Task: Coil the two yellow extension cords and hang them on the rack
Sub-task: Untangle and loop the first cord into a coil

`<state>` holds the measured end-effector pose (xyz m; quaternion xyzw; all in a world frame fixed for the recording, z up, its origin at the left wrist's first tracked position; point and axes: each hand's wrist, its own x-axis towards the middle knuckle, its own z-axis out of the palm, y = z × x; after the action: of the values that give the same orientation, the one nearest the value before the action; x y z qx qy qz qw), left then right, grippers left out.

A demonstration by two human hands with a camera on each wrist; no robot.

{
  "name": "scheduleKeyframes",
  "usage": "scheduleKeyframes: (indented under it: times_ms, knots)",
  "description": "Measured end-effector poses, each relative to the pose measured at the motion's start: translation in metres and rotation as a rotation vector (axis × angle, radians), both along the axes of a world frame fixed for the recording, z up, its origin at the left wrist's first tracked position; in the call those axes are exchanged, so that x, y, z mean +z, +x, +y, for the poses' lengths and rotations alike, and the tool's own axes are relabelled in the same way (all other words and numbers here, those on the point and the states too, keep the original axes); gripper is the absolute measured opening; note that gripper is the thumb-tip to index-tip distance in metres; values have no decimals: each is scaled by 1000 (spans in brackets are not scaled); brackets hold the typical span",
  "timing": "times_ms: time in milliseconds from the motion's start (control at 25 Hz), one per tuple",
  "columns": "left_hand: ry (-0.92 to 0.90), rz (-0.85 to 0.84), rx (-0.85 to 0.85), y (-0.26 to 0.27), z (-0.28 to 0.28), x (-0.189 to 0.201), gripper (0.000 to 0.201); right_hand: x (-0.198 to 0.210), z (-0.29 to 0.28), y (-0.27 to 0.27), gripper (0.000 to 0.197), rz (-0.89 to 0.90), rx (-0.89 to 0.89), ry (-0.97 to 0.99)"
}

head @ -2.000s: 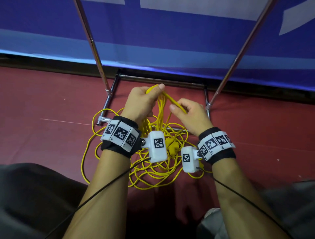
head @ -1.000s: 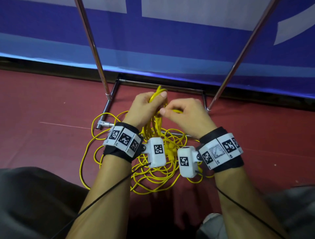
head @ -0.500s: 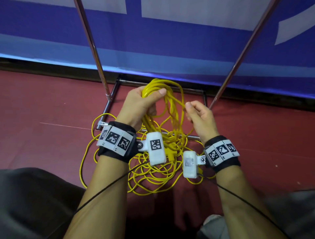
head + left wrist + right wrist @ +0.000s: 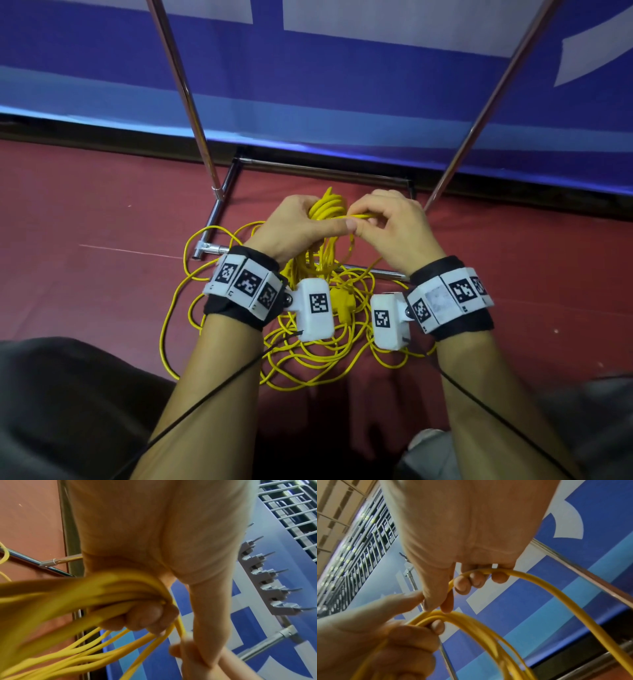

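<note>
Your left hand [image 4: 301, 226] is gripping the coiled loops [image 4: 327, 205]; your right hand [image 4: 394, 228], touching it thumb-side, is pinching the next cord strand [image 4: 539, 582], feeding leftward.

dim indoor light, blurred wrist views

Loose cord [image 4: 301, 359] on floor [image 4: 85, 274], seemingly across rack base [image 4: 363, 270].
</note>
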<state>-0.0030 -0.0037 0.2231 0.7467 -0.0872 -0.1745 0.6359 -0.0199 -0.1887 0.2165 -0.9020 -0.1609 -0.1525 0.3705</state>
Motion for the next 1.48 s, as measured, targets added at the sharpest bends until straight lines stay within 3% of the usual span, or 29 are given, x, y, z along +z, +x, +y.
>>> scheduleKeyframes:
  times_ms: [80,160,280,360,440,560,720,880,960,1120,1240,1400,1480]
  knots:
    - [-49,-29,17,-2,-4,3,28,-1,6,-2,20,48,69,154]
    - [-171,-38,114,1,-1,8,24,-12,5,-2,35,190,42,296]
    - [-364,-2,301,9,14,11,23,-45,-6,-5,53,406,-108,241]
    - [-317,-14,317,10,21,8,25,-54,-12,-3,45,337,-213,310]
    - [-125,-31,257,8,24,4,30,-40,-11,0,32,200,-279,419]
    - [95,-42,134,8,17,-4,38,-13,-3,3,14,96,-214,433]
    - [95,-93,-12,4,6,-3,38,-11,25,0,22,123,-74,446]
    - [-38,-123,138,1,3,4,24,-43,5,1,58,296,-145,261]
    - [-106,-119,239,3,6,5,24,-60,-8,-5,63,389,-195,189]
    - [-52,-83,267,6,19,1,24,-52,-14,-4,43,226,-291,382]
    - [80,-112,196,7,18,-2,26,-25,-5,4,19,115,-203,424]
    - [97,-141,103,2,5,0,42,-14,24,2,17,105,-75,373]
    - [44,-137,127,-2,3,2,30,-18,21,2,23,136,-93,314]
